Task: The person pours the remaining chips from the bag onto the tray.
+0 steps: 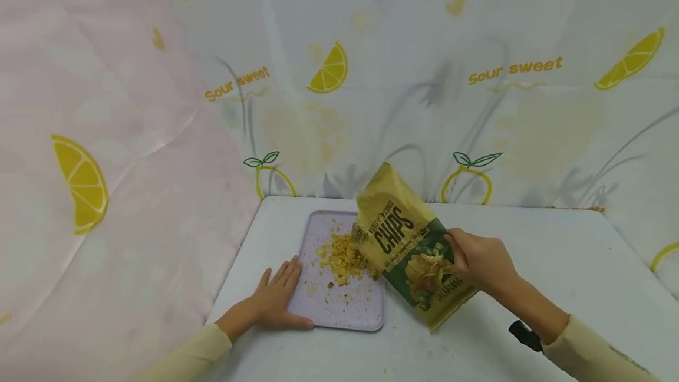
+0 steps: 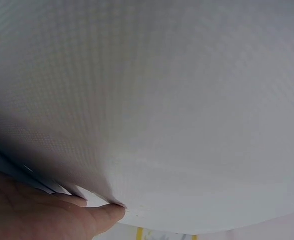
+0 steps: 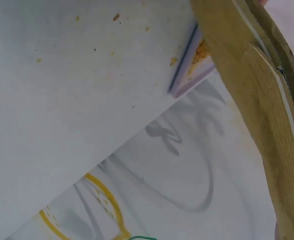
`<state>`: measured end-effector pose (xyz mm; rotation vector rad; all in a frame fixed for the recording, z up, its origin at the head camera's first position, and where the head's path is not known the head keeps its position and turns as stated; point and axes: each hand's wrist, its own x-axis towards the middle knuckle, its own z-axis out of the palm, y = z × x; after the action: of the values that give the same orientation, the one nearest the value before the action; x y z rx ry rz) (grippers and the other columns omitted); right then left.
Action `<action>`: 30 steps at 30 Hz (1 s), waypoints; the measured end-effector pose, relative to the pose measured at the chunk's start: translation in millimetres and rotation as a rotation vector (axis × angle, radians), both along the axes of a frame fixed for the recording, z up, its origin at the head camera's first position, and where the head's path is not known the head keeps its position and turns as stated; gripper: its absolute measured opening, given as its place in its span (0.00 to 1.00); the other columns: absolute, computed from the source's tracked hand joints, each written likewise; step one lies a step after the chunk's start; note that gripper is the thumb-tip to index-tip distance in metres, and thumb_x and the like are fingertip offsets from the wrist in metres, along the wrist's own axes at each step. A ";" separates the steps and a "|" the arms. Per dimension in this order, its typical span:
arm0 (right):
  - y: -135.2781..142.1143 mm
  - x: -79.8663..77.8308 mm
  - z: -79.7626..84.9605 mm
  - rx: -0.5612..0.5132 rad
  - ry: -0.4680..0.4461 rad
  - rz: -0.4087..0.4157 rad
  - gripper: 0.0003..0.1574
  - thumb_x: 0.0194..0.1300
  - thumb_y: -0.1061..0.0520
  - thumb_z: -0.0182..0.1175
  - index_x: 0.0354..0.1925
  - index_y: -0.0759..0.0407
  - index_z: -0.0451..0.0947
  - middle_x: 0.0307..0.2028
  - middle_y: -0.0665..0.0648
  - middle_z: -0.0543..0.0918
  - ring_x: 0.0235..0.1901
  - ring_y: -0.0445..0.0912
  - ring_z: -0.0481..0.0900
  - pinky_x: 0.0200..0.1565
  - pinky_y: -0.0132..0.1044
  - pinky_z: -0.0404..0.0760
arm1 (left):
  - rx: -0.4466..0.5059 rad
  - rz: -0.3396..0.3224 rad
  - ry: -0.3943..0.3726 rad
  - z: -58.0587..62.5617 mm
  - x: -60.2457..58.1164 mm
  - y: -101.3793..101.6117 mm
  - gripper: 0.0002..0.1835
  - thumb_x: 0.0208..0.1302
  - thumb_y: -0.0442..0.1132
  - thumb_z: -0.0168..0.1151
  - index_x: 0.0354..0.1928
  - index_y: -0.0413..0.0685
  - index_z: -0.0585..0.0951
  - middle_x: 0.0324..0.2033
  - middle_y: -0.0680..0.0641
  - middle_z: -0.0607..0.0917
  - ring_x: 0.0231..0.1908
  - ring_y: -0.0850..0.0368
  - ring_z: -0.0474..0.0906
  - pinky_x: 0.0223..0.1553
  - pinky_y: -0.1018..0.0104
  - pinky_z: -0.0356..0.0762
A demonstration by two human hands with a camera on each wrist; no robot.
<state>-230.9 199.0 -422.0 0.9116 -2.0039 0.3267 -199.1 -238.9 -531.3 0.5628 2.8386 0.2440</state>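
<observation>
Fingers of the right hand grip the chips bag, tilted to their left over the right side of the tray; those of the left hand, straight, touch its left edge.

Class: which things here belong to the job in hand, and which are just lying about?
Job in hand:
gold-and-green chips bag
lilac rectangular tray
crumbled yellow chips
left hand
right hand

Lying about or backdrop:
stray crumbs on white table
lemon-printed cloth
</observation>
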 end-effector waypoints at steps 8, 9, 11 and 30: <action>-4.5 -5.4 13.9 -0.034 -0.023 0.032 0.30 0.80 0.49 0.38 0.28 0.63 0.76 0.11 0.46 0.63 0.11 0.33 0.50 0.12 0.27 0.55 | -0.003 0.020 0.030 -0.9 3.5 -3.2 0.74 0.43 0.85 0.56 0.78 0.38 0.45 0.78 0.37 0.40 0.77 0.38 0.40 0.69 0.28 0.39; -4.3 -5.3 13.5 0.002 -0.050 0.020 0.30 0.81 0.48 0.37 0.28 0.61 0.75 0.11 0.44 0.61 0.12 0.32 0.49 0.13 0.27 0.54 | 0.004 0.018 0.027 -0.8 3.6 -2.8 0.74 0.43 0.84 0.57 0.78 0.38 0.45 0.78 0.37 0.40 0.78 0.38 0.40 0.69 0.28 0.39; -2.3 -4.3 11.6 0.067 -0.083 -0.011 0.32 0.81 0.45 0.34 0.28 0.59 0.73 0.11 0.41 0.59 0.14 0.30 0.46 0.13 0.25 0.51 | 0.007 0.009 0.017 -0.8 3.3 -1.3 0.73 0.44 0.84 0.56 0.78 0.38 0.44 0.78 0.38 0.39 0.78 0.38 0.39 0.70 0.28 0.38; 2.4 2.2 6.1 -0.055 -0.050 0.015 0.31 0.81 0.48 0.39 0.27 0.63 0.76 0.10 0.44 0.62 0.11 0.31 0.49 0.12 0.25 0.53 | 0.003 0.000 0.020 -2.0 1.8 2.2 0.74 0.42 0.85 0.55 0.78 0.38 0.45 0.78 0.37 0.41 0.77 0.37 0.40 0.70 0.28 0.39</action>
<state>-228.7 201.3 -415.9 0.8920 -2.0249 0.4143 -197.2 -236.7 -533.3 0.5690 2.8584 0.2439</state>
